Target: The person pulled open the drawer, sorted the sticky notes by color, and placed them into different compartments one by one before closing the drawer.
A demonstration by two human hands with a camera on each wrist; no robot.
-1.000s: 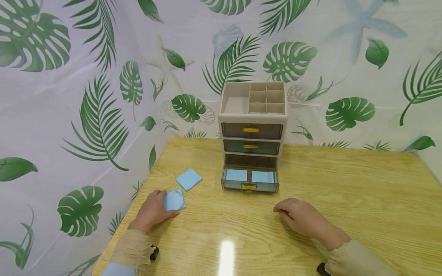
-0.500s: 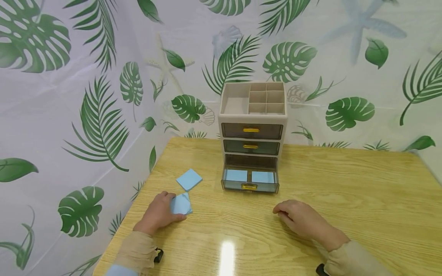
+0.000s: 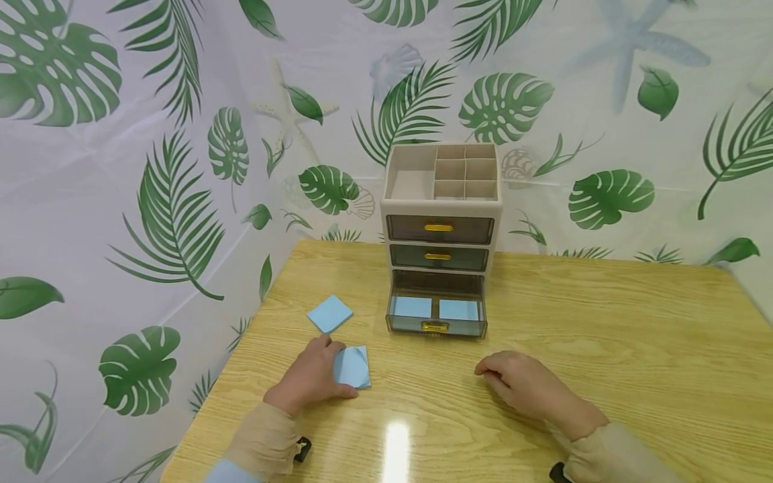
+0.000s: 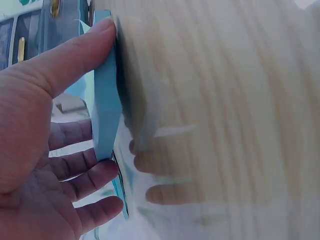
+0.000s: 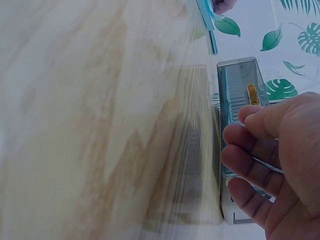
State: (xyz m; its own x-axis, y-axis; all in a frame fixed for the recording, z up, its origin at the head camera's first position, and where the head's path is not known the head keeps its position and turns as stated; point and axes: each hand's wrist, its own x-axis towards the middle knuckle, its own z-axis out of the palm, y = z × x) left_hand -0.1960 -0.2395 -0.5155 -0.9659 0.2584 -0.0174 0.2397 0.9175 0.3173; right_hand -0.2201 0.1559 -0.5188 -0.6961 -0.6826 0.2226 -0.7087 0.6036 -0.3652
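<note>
My left hand (image 3: 308, 376) pinches a light blue sticky note pad (image 3: 353, 367) between thumb and fingers; its top sheet curls up at a corner. In the left wrist view the pad (image 4: 106, 107) shows edge-on, the thumb on one side and fingertips on the other. A second blue pad (image 3: 329, 313) lies flat just beyond that hand. My right hand (image 3: 522, 384) rests over the table, fingers loosely curled and holding nothing. Behind them stands a beige organizer (image 3: 443, 209), its bottom drawer (image 3: 459, 328) pulled out. Two blue pads lie side by side inside, the left pad (image 3: 413, 306) and right pad (image 3: 458, 309).
The organizer's top has one large compartment (image 3: 413, 178) and several small ones. Its upper drawer (image 3: 440, 230) and middle drawer (image 3: 439, 257) are pushed in. A leaf-patterned cloth (image 3: 344, 87) borders the wooden table (image 3: 592, 315) at the back and left.
My left hand has moved right and slightly toward me, carrying the sticky note pad with it. The right hand, the second pad and the drawer have stayed in place.
</note>
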